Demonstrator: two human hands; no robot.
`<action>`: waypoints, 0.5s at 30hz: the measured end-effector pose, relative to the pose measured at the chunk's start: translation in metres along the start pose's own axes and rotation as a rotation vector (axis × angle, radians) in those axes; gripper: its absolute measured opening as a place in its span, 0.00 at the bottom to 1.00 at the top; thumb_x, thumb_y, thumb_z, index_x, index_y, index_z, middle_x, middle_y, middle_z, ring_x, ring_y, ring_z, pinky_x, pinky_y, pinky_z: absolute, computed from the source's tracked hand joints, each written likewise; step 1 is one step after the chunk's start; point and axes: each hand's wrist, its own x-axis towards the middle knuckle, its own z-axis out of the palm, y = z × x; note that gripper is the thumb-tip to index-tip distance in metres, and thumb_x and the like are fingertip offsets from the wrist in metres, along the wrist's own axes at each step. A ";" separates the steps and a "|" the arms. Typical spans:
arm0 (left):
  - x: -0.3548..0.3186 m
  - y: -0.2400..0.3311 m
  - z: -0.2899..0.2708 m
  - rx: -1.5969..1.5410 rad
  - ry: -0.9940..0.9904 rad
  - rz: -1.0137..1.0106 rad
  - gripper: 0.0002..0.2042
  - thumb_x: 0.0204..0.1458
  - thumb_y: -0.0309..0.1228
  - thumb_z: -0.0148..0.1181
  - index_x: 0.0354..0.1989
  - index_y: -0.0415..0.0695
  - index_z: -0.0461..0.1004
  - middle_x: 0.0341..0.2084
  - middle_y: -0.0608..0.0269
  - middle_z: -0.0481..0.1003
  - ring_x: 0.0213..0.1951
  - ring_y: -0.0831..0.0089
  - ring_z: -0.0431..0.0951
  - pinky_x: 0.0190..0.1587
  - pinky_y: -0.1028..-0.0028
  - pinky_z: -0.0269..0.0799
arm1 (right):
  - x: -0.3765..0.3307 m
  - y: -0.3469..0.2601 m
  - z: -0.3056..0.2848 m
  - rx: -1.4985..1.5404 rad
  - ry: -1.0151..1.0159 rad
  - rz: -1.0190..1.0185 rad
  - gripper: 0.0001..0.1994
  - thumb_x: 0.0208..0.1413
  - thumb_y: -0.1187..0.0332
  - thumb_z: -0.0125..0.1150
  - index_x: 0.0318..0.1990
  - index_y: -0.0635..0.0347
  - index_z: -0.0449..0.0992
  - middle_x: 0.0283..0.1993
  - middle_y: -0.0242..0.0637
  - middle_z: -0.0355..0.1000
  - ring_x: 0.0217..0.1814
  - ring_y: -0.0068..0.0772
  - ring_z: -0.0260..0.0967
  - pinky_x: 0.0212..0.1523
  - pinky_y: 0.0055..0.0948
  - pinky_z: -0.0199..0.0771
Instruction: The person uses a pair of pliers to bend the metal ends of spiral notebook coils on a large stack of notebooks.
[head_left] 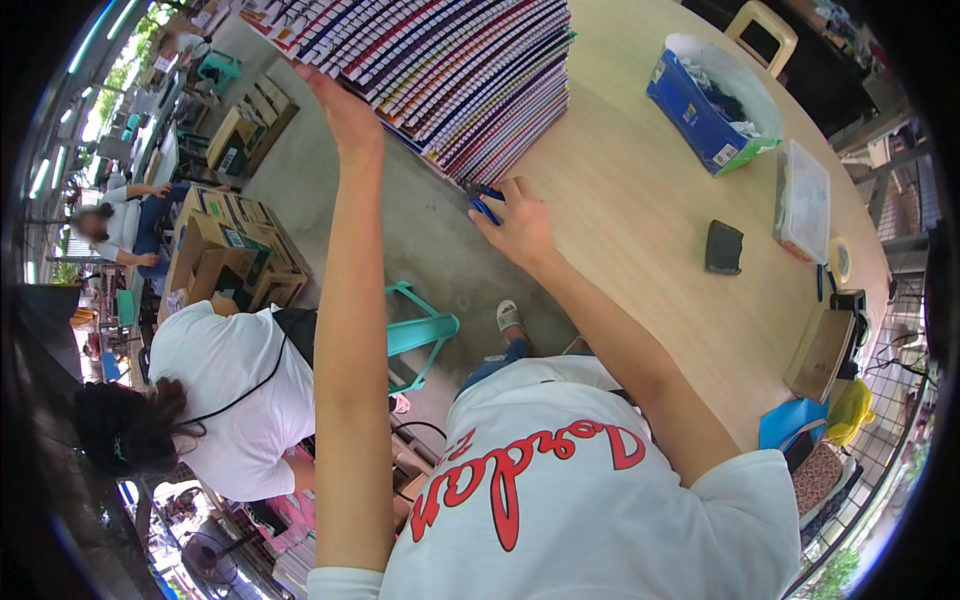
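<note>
A person looks down at their own two bare arms reaching to a tall stack of notebooks [460, 75] on a pale wooden table [640, 230]. The stack is fanned out, its colourful spines stepping back like stairs, and it sits at the table's near edge.

The left hand [345, 115] lies flat against the far side of the stack, fingers stretched out, not closed around anything. The right hand [518, 222] is at the stack's lowest corner, fingers curled about a small blue object [487, 205] — too hidden to name, and whether it is truly gripped cannot be told.

The stack looks heavy as a whole, and its smooth covers would likely slide over one another; a hold from both sides, low down, seems safest.

Beyond the right hand lie a dark wallet-like pouch [723, 247], a blue box [705, 110] lined with a white bag, and a clear plastic container [805, 200]. Below the left arm, another person in a white shirt [235, 390] bends over.
</note>
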 end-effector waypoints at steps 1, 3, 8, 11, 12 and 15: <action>-0.001 0.000 0.003 -0.001 0.004 -0.017 0.35 0.66 0.56 0.24 0.70 0.39 0.47 0.66 0.57 0.56 0.64 0.67 0.58 0.67 0.68 0.47 | 0.000 0.003 0.003 -0.024 0.075 -0.046 0.22 0.48 0.58 0.69 0.46 0.64 0.73 0.46 0.49 0.74 0.40 0.47 0.75 0.42 0.42 0.75; -0.001 -0.002 -0.002 0.007 0.020 -0.030 0.35 0.66 0.56 0.23 0.69 0.38 0.47 0.66 0.56 0.56 0.63 0.67 0.59 0.67 0.68 0.48 | 0.002 0.002 0.004 -0.044 0.138 -0.101 0.19 0.48 0.59 0.69 0.40 0.65 0.74 0.40 0.47 0.74 0.36 0.45 0.75 0.37 0.42 0.76; -0.002 0.001 -0.008 0.103 0.060 -0.048 0.35 0.66 0.56 0.24 0.69 0.37 0.47 0.66 0.56 0.56 0.63 0.67 0.59 0.67 0.68 0.49 | 0.023 0.010 -0.002 1.116 -0.476 0.790 0.19 0.48 0.59 0.69 0.39 0.69 0.75 0.27 0.46 0.74 0.32 0.39 0.73 0.34 0.36 0.74; -0.002 0.011 0.014 0.035 0.056 -0.092 0.35 0.66 0.56 0.25 0.69 0.38 0.47 0.66 0.56 0.56 0.63 0.67 0.59 0.67 0.68 0.49 | 0.020 0.030 0.010 0.454 -0.182 0.369 0.19 0.48 0.60 0.69 0.40 0.67 0.75 0.31 0.45 0.74 0.32 0.39 0.73 0.34 0.36 0.74; -0.003 0.011 0.006 0.029 0.072 -0.087 0.36 0.65 0.57 0.25 0.70 0.38 0.47 0.66 0.56 0.56 0.64 0.67 0.59 0.67 0.68 0.50 | 0.015 0.020 0.011 0.457 -0.198 0.360 0.19 0.48 0.60 0.69 0.40 0.67 0.75 0.31 0.45 0.74 0.32 0.39 0.73 0.34 0.36 0.74; -0.005 0.014 -0.001 0.037 0.052 -0.074 0.37 0.65 0.58 0.26 0.70 0.38 0.46 0.66 0.56 0.56 0.64 0.67 0.59 0.66 0.68 0.50 | 0.002 -0.001 0.002 0.080 0.054 0.000 0.18 0.48 0.61 0.69 0.39 0.67 0.75 0.37 0.45 0.73 0.33 0.40 0.73 0.35 0.36 0.74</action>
